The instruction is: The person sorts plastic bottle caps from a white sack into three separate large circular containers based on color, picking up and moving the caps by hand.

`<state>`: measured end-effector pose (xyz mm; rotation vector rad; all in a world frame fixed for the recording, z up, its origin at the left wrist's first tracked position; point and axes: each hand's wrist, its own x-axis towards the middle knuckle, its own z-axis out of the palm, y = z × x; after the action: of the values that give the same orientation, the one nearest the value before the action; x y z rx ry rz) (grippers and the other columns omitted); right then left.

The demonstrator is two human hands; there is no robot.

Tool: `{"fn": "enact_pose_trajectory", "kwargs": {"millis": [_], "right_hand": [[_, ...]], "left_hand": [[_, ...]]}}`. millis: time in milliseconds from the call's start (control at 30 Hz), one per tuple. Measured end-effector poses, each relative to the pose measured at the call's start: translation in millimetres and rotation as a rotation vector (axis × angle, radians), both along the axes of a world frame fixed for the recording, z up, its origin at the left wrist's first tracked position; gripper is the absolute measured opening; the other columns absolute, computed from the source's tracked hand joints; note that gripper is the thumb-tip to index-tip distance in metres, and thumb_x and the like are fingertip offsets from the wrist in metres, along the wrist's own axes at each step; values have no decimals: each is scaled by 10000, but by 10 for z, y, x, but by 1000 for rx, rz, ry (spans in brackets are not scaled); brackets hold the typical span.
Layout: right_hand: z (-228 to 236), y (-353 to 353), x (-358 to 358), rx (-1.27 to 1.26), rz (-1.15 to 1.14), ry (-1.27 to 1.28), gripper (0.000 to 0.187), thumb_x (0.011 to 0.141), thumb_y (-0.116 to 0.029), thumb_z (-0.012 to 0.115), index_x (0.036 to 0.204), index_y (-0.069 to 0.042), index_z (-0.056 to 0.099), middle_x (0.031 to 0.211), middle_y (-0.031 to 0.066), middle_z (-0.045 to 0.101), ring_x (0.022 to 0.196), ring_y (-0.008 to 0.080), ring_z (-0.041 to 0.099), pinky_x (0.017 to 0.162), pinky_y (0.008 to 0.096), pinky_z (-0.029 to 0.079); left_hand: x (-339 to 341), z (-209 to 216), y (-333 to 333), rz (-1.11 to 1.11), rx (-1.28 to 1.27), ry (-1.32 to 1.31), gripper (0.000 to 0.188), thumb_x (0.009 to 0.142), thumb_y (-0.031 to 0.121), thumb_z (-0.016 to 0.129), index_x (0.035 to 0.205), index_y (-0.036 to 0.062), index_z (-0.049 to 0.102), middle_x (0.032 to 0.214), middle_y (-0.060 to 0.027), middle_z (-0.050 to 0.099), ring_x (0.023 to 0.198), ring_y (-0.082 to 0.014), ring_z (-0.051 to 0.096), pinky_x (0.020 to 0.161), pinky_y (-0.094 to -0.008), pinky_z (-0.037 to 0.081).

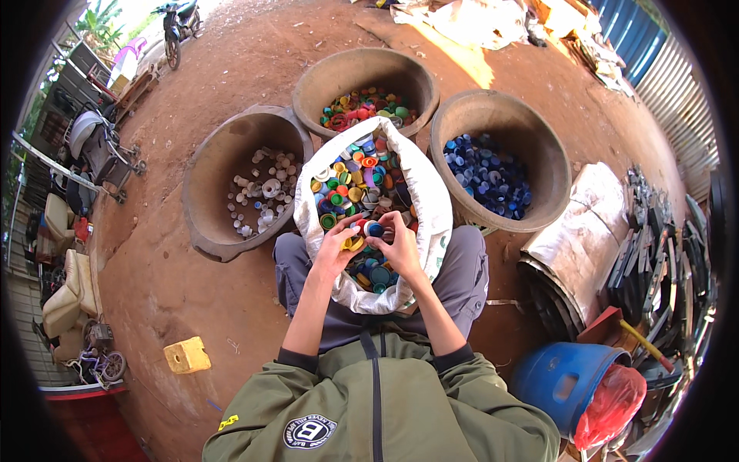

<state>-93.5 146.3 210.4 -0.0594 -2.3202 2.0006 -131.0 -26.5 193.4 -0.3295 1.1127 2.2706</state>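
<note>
Between my knees stands an open white sack (pixel 436 204) with its rim rolled down, full of mixed coloured plastic bottle caps (pixel 356 192). Over its near half my hands meet. My left hand (pixel 332 250) is closed on a red cap (pixel 359 226), and a yellow cap (pixel 353 244) shows just under its fingers. My right hand (pixel 400 248) pinches a blue cap (pixel 375 229) close beside the red one. Fingers partly cover these caps, so whether others are held is hidden.
Around the sack stand three big tubs: white caps in the left tub (pixel 202 189), red, green and orange in the far tub (pixel 306 81), blue in the right tub (pixel 556 158). A yellow block (pixel 187 355) lies at left, a blue barrel (pixel 554 385) at lower right.
</note>
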Motion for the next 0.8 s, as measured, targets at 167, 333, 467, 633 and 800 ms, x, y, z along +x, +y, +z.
{"fn": "enact_pose_trajectory", "kwargs": {"millis": [167, 333, 467, 633, 800], "right_hand": [[-13, -4, -1, 39, 57, 48, 377, 805, -35, 744, 1100, -9, 511, 943, 121, 678, 867, 188, 686, 739, 285, 547], [22, 62, 18, -174, 41, 29, 323, 868, 5, 661, 1154, 2, 511, 1022, 109, 663, 963, 180, 665, 804, 298, 535], [118, 139, 66, -57, 134, -23, 329, 876, -31, 661, 1161, 8, 501, 1075, 136, 654, 1052, 209, 640, 848, 338, 527], [-120, 197, 75, -37, 153, 73, 376, 876, -120, 684, 1176, 0, 491, 1085, 166, 652, 1064, 267, 637, 900, 370, 504], [-76, 219, 58, -346, 174, 34, 315, 884, -106, 680, 1139, -8, 525, 1070, 79, 627, 1058, 167, 599, 974, 328, 452]], "left_hand": [[38, -69, 65, 12, 25, -8, 340, 896, 7, 563, 1232, 56, 580, 1097, -77, 622, 988, -175, 617, 835, -321, 548], [14, -186, 152, 80, -19, -22, 326, 901, 25, 590, 1224, 59, 577, 1096, -69, 620, 983, -161, 613, 827, -289, 531], [25, -170, 209, 46, -37, -29, 252, 932, 83, 598, 1184, 92, 601, 1121, -37, 627, 1000, -151, 613, 843, -312, 526], [67, -144, 276, 36, 30, 70, 349, 897, 5, 625, 1235, 68, 563, 1129, -74, 642, 1004, -167, 640, 825, -307, 561], [59, -100, 274, 67, 5, 156, 419, 817, -72, 682, 1205, 45, 577, 1075, -91, 650, 946, -187, 662, 790, -293, 568]]}}
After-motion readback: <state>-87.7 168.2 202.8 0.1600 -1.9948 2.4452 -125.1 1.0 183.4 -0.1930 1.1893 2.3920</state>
